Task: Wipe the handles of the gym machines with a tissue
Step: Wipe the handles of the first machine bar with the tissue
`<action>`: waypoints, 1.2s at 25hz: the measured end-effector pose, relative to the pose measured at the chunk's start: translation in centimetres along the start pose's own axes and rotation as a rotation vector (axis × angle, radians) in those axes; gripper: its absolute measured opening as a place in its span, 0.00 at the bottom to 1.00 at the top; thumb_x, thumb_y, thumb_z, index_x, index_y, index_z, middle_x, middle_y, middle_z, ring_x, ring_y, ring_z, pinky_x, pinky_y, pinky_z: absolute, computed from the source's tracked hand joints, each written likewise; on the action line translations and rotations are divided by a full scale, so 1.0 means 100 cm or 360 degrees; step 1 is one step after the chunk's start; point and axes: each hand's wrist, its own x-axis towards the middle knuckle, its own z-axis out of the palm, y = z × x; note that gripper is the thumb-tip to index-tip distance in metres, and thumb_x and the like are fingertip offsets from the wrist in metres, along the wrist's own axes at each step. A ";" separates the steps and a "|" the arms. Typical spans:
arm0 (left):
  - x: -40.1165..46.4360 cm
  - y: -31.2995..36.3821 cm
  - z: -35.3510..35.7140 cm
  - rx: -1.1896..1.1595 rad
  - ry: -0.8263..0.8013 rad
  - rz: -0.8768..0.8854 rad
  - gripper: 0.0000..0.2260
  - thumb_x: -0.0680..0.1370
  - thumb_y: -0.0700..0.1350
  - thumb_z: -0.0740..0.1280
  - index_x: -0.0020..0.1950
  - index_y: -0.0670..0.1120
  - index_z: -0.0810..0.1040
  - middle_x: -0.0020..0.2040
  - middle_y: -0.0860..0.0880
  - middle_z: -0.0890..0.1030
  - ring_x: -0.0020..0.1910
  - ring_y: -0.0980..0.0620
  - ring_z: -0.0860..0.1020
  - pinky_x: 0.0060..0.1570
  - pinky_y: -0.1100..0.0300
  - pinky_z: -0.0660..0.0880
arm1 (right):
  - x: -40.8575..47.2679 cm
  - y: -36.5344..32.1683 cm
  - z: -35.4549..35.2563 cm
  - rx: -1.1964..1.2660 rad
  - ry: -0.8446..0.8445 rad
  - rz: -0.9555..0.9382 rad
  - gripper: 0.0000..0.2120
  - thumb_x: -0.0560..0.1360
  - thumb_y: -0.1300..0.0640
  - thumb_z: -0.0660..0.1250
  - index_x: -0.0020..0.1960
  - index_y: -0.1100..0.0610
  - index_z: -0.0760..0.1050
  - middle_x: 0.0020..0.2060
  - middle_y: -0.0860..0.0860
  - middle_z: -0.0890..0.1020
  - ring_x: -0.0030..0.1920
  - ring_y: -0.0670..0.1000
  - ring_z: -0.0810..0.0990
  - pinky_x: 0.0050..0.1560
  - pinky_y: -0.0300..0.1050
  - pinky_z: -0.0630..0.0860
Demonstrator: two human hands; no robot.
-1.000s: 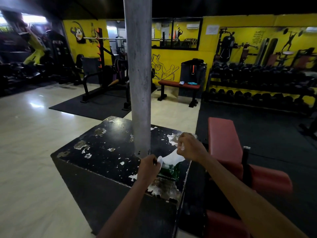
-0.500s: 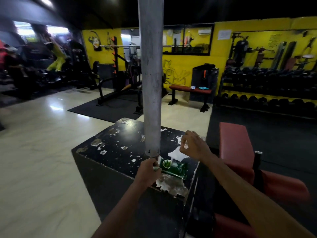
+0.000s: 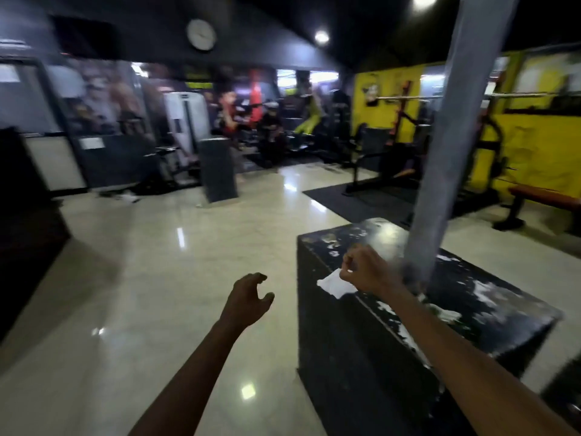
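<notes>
Tissue, white, thin and crumpled (image 3: 334,284), was pinched in the grip of the person's right hand (image 3: 367,272), fingers curled tight round its top edge, so that it hung just over the near corner of the black box-shaped plinth with flaking paint (image 3: 361,357). Close behind that hand a grey upright pillar (image 3: 452,158) rose from the plinth top. The left hand (image 3: 246,298) hovered apart over the glossy cream tiled floor (image 3: 157,278), its grip spread, fingers loosely bent and holding nothing. Farther off, blurred, stood gym machines (image 3: 283,130) against a yellow wall (image 3: 534,152), with a round wall clock (image 3: 201,34) above.
</notes>
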 end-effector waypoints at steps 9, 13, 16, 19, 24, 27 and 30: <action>-0.116 -0.056 -0.225 0.0415 0.0596 -0.0575 0.14 0.71 0.41 0.73 0.55 0.38 0.80 0.54 0.45 0.80 0.53 0.51 0.77 0.46 0.71 0.63 | 0.021 -0.259 0.078 0.0384 -0.0203 -0.0686 0.05 0.66 0.58 0.70 0.34 0.53 0.74 0.42 0.48 0.77 0.46 0.51 0.74 0.44 0.50 0.76; -0.187 -0.082 -0.322 0.0674 0.0683 -0.0721 0.16 0.73 0.46 0.72 0.57 0.40 0.79 0.55 0.45 0.80 0.55 0.47 0.78 0.54 0.60 0.72 | 0.001 -0.375 0.114 0.0486 -0.0270 -0.0945 0.05 0.66 0.58 0.70 0.33 0.54 0.75 0.42 0.49 0.77 0.47 0.50 0.74 0.44 0.50 0.76; -0.242 -0.091 -0.391 0.0794 0.0750 -0.0816 0.12 0.74 0.44 0.71 0.54 0.41 0.80 0.51 0.44 0.81 0.50 0.48 0.79 0.52 0.53 0.77 | -0.021 -0.460 0.140 0.0555 -0.0336 -0.1079 0.04 0.65 0.57 0.69 0.34 0.55 0.75 0.42 0.49 0.77 0.47 0.50 0.74 0.42 0.47 0.75; -0.298 -0.099 -0.456 0.0913 0.0845 -0.0928 0.12 0.75 0.44 0.70 0.57 0.42 0.78 0.53 0.46 0.79 0.51 0.52 0.77 0.51 0.56 0.77 | -0.044 -0.544 0.164 0.0619 -0.0378 -0.1237 0.05 0.65 0.55 0.69 0.34 0.55 0.75 0.40 0.50 0.76 0.45 0.52 0.75 0.42 0.48 0.75; -0.399 -0.112 -0.549 0.1079 0.1116 -0.1143 0.14 0.75 0.44 0.70 0.59 0.42 0.78 0.56 0.46 0.79 0.55 0.52 0.76 0.47 0.64 0.71 | -0.100 -0.683 0.196 0.0723 -0.0483 -0.1496 0.06 0.67 0.57 0.70 0.34 0.55 0.74 0.40 0.49 0.75 0.42 0.49 0.73 0.38 0.43 0.71; -0.459 -0.115 -0.593 0.1114 0.1245 -0.1291 0.16 0.74 0.45 0.71 0.60 0.41 0.77 0.58 0.44 0.79 0.57 0.49 0.76 0.51 0.60 0.73 | -0.138 -0.756 0.215 0.0788 -0.0569 -0.1682 0.06 0.67 0.57 0.70 0.34 0.55 0.74 0.43 0.50 0.76 0.44 0.49 0.73 0.42 0.46 0.75; -0.521 -0.122 -0.630 0.1155 0.1372 -0.1442 0.19 0.73 0.47 0.72 0.61 0.40 0.77 0.59 0.43 0.79 0.58 0.48 0.76 0.54 0.60 0.72 | -0.176 -0.827 0.234 0.0804 -0.0674 -0.1869 0.06 0.69 0.56 0.70 0.36 0.55 0.74 0.44 0.49 0.75 0.46 0.48 0.73 0.42 0.45 0.75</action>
